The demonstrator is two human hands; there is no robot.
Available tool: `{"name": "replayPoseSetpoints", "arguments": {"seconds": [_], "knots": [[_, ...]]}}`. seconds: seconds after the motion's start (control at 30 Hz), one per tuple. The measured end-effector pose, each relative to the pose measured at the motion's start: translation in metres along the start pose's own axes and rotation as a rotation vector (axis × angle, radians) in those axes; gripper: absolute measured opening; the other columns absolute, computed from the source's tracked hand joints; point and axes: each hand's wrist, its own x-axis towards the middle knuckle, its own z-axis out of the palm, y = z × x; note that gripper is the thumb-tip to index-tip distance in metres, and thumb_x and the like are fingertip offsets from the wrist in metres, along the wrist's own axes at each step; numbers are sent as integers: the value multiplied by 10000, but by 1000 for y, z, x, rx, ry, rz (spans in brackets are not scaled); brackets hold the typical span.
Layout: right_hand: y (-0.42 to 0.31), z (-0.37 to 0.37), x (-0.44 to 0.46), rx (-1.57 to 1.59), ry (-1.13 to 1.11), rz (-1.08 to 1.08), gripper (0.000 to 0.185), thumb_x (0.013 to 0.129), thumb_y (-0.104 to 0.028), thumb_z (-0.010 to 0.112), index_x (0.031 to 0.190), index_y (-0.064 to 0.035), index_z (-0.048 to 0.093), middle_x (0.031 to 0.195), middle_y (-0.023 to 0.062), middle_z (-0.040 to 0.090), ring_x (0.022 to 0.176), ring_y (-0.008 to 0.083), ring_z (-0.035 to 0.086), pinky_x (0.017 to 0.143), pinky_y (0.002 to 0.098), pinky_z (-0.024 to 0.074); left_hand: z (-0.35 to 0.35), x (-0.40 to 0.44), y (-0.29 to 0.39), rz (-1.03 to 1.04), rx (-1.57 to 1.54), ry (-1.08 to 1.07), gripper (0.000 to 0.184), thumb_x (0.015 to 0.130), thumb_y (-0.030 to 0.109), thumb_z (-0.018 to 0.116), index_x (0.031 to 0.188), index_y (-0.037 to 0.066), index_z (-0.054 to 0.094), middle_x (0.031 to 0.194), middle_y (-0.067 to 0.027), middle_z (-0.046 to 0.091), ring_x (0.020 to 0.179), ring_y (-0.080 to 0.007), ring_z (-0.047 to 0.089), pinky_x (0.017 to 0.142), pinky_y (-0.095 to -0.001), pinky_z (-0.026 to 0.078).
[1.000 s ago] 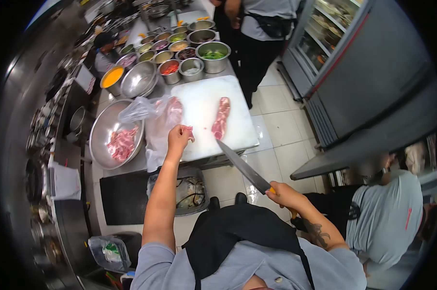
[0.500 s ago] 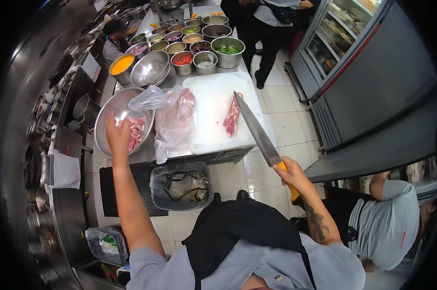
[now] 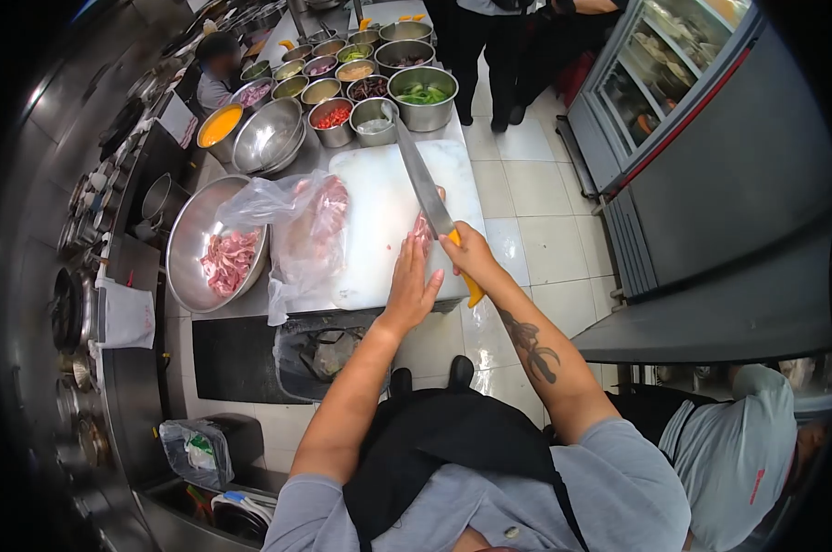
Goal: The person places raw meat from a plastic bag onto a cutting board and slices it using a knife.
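My right hand is wrapped round the yellow handle of a long knife, its blade slanting over the right part of the white cutting board. A strip of raw meat lies under and beside the blade, partly hidden. Fingers extended and thumb apart, my left hand rests at the near end of the strip and appears to hold nothing. Left of the board, a plastic bag covers more meat. Cut pieces lie in a large steel bowl.
Steel pots of ingredients and stacked bowls stand beyond the board. A lined bin is below the counter. A co-worker bends at the right near a fridge; other people stand farther back.
My left hand has moved from the steel bowl to the meat strip on the board. My right hand has brought the knife leftward over the strip.
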Motion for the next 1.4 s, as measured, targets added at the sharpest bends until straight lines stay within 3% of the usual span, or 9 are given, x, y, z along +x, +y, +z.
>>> {"name": "replayPoseSetpoints", "arguments": {"seconds": [0.27, 0.4, 0.77, 1.03, 1.4], "knots": [[10, -1, 7, -14, -144, 87, 271, 998, -217, 641, 1023, 31, 536, 686, 132, 620, 475, 205, 607, 461, 355, 496, 25, -1, -21, -2, 153, -46, 806, 1068, 398, 516, 1580, -134, 192, 1657, -351, 191, 1537, -522, 202, 1259, -564, 181], [23, -2, -2, 10, -133, 100, 230, 1025, -208, 632, 1042, 2, 540, 665, 83, 599, 454, 157, 575, 425, 325, 460, 26, -1, -13, -61, 167, -58, 812, 1068, 410, 515, 1577, -139, 201, 1658, -345, 198, 1538, -522, 199, 1259, -563, 179], [45, 1, -76, 12, -182, 141, 285, 1049, -243, 594, 1002, 18, 491, 662, 115, 587, 464, 196, 608, 431, 354, 477, 24, 0, -10, -82, 124, -69, 851, 1067, 465, 501, 1577, -147, 201, 1655, -358, 192, 1556, -513, 152, 1266, -559, 141], [17, -38, -165, -38, -323, 330, 301, 1051, -264, 604, 1028, 23, 520, 681, 64, 547, 449, 166, 575, 429, 333, 472, 22, -2, -15, -91, 123, -106, 882, 1058, 501, 503, 1579, -142, 197, 1653, -366, 181, 1552, -515, 162, 1265, -564, 148], [6, -26, -136, -100, -229, 267, 300, 1036, -251, 626, 950, 19, 525, 669, 65, 552, 442, 161, 577, 416, 324, 464, 12, 3, -16, -93, 120, -132, 910, 1056, 541, 490, 1595, -124, 179, 1674, -345, 158, 1559, -501, 160, 1267, -561, 142]]}}
